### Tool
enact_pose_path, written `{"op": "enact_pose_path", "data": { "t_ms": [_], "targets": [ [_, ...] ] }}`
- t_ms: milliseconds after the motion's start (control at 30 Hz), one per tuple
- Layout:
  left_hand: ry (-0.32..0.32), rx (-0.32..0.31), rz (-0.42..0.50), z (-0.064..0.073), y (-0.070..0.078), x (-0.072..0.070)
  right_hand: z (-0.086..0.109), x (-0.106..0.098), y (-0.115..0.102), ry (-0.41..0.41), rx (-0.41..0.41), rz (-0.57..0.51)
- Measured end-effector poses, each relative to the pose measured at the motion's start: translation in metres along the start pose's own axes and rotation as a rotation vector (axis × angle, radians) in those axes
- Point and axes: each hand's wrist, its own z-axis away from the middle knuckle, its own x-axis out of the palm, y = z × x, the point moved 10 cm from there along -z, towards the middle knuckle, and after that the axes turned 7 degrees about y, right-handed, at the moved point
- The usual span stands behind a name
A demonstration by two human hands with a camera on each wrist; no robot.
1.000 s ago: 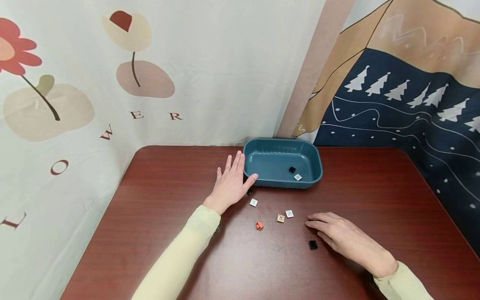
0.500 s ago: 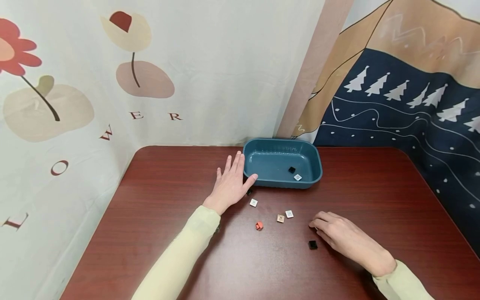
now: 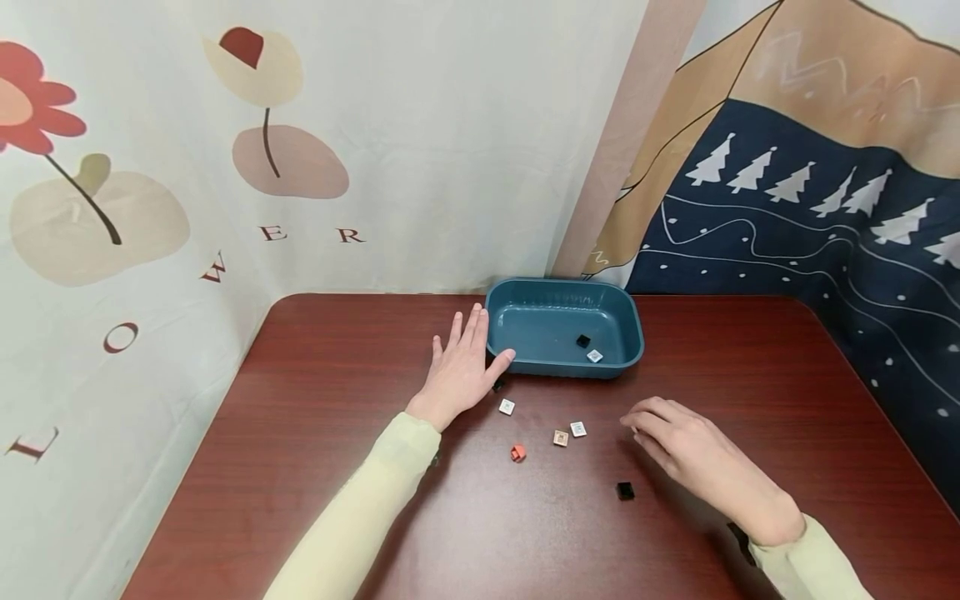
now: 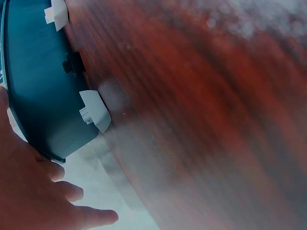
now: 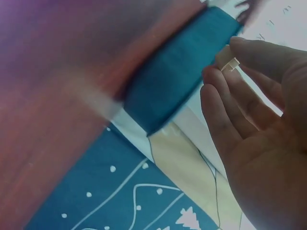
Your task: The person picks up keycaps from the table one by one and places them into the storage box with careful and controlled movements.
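My left hand (image 3: 459,367) lies with straight fingers along the left end of a blue-green plastic tub (image 3: 558,368), its thumb at the near corner. My right hand (image 3: 701,458) is raised above the table at the right. In the right wrist view, its thumb and fingertips pinch a small beige keycap (image 5: 224,57), which the head view hides. Between the hands lie a white keycap (image 3: 507,407), a second white keycap (image 3: 577,429), a tan keycap (image 3: 561,438) and an orange-red keycap (image 3: 518,453). One black keycap (image 3: 626,491) sits nearest the right hand.
Inside the tub are a black keycap (image 3: 583,341) and a white keycap (image 3: 595,356). Another black keycap (image 3: 498,385) shows partly beside the left thumb. Printed curtains (image 3: 450,167) hang behind the far edge of the reddish-brown table (image 3: 322,400).
My right hand has drawn its fingers together, shifted slightly right and then lifted off the table. My left hand and the loose keycaps stay where they were.
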Motion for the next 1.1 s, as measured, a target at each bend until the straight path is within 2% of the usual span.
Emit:
{"op": "enact_pose_path", "data": {
  "t_ms": [433,800,967,1100],
  "targets": [
    [-0.005,-0.005,0.011,0.000,0.000,0.000,-0.026,-0.025,0.008,0.154,0.047,0.019],
    [0.013,-0.002,0.018,0.000,0.000,0.000,-0.042,-0.027,0.017,0.145,0.135,0.003],
    [0.011,-0.002,0.012,0.000,0.000,0.000,-0.052,-0.031,0.017,0.190,0.150,-0.004],
    [0.004,0.001,-0.001,0.001,0.000,0.000,-0.057,-0.031,0.023,0.216,0.193,-0.019]
  ]
}}
